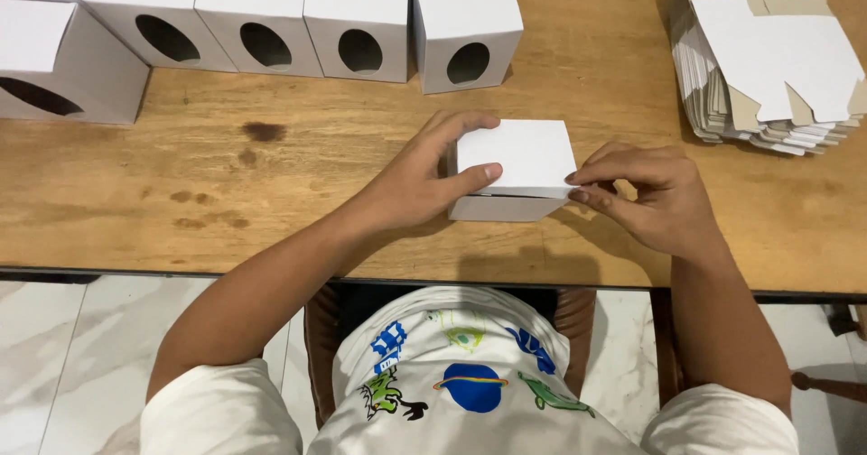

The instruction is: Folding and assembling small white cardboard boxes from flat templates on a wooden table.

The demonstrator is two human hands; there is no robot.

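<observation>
- Gripping a white box [515, 168], the left hand [424, 180] clasped its left side; the right hand [646, 193] pinched its right edge.
- Uneven pressure risked creasing the thin card.

Small white cardboard box [517, 162]: cube-shaped, folded up, plain top face upward and closed. Sits flat on the wooden table, near edge, centre-right. Gripped on its left side, pinched at its right near corner.
</observation>
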